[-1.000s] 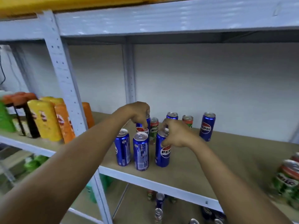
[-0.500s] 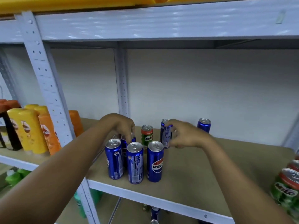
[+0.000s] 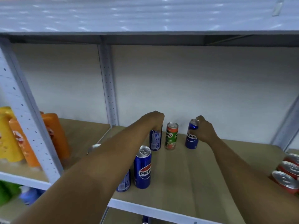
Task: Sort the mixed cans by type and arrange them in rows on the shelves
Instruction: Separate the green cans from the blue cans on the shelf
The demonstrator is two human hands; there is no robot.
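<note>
The shelf (image 3: 186, 172) is a light wooden board in a white metal rack, with a pale wall close behind it and another white shelf overhead. To the left, past a perforated upright (image 3: 24, 120), stand yellow and orange bottles (image 3: 21, 143); at the right edge lies a cluster of red-topped cans (image 3: 286, 177), their type too cut off to read fully.

Both arms reach forward and away from the body toward the back of the shelf, where three cans stand upright in a loose line. The left hand (image 3: 154, 118) comes down from above onto the top of a blue can (image 3: 155, 139), fingers curled over its rim. The right hand (image 3: 202, 128) grips the upper side of a blue Pepsi can (image 3: 191, 138) from the right. Between them, touching neither, stands a green Milo can (image 3: 171, 136), nearer the left hand's can than the right's.

Nearer the front edge, toward the body, a Pepsi can (image 3: 143, 167) stands upright with another blue can (image 3: 124, 183) beside it, mostly hidden behind the left forearm.

Judging by the layout, the two held blue cans belong with the front blue group, so each would travel toward the body and slightly left, long axis kept vertical. The left hand has the shorter path. The bare board right of the front cans gives plenty of room.
</note>
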